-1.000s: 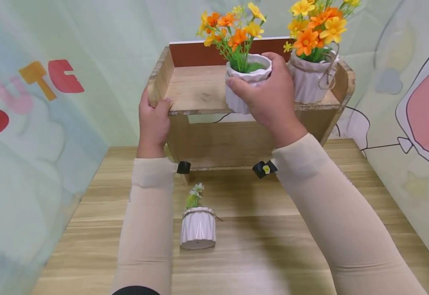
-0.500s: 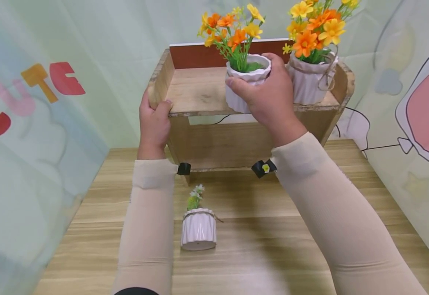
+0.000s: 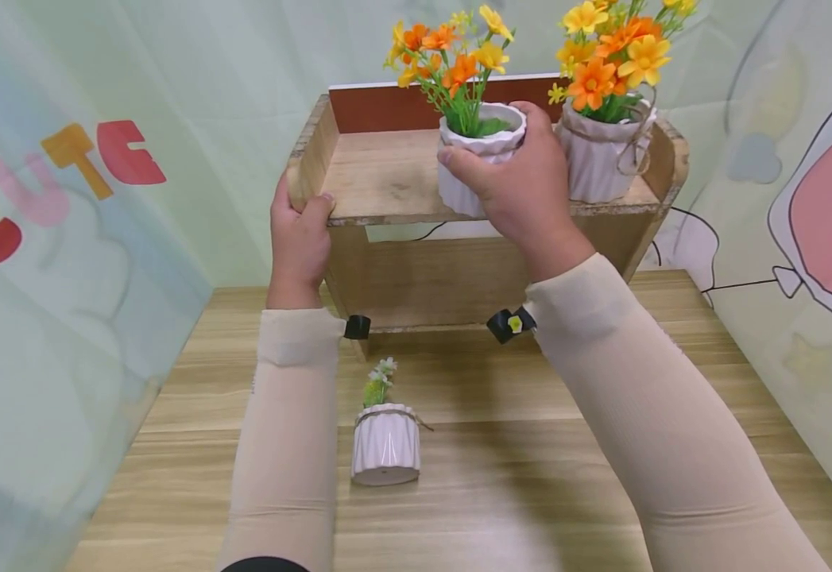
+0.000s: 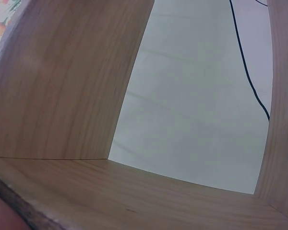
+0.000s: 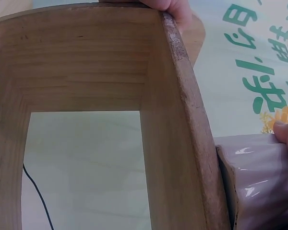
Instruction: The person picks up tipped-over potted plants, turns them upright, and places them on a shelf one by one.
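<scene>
My left hand grips the left end of a wooden shelf, its thumb over the top board's front corner. With thumb and fingers around its side, my right hand holds a white ribbed flowerpot of orange and yellow flowers, upright at the front edge of that board. The right wrist view shows the pot's base close against the board's edge. Just right of my right hand, a matching flowerpot with twine stands on the board. The left wrist view looks into the shelf's lower compartment.
A smaller white flowerpot with a white-flowered sprig lies on its side on the wood-grain table, before the shelf. Printed curtains hang behind and at both sides. A thin dark cable runs behind the shelf's open back.
The right hand and its flowerpot have shifted up very slightly. The left hand keeps the same hold on the shelf.
</scene>
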`<state>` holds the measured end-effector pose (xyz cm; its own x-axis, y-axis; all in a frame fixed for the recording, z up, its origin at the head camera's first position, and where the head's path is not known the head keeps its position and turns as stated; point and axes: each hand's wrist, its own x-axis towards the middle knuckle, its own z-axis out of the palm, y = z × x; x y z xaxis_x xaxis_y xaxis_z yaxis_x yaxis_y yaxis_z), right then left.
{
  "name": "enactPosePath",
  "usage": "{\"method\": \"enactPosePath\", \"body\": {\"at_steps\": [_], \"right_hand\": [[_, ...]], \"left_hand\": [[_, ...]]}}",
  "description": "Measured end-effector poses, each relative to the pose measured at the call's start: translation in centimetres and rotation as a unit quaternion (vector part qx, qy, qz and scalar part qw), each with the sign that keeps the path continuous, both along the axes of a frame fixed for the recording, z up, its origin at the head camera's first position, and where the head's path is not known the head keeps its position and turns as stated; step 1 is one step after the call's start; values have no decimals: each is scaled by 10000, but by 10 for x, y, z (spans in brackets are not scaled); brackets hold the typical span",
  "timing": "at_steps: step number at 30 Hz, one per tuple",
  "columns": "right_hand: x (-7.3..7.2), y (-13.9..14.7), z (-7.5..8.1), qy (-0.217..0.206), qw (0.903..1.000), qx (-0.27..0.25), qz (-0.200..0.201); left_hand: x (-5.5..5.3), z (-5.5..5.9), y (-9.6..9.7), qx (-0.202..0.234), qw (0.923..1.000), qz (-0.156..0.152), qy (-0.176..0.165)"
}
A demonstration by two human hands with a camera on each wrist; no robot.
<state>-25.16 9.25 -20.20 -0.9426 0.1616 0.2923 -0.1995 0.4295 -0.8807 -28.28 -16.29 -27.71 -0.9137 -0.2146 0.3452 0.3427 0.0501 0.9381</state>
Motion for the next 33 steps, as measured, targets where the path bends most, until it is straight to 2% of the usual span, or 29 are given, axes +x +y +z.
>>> {"method": "enactPosePath", "body": {"at_steps": [33], "right_hand": [[-1,0,2,-200,9997,19,107]], "left_hand": [[-1,0,-1,-77,9999,35,-101]]}}
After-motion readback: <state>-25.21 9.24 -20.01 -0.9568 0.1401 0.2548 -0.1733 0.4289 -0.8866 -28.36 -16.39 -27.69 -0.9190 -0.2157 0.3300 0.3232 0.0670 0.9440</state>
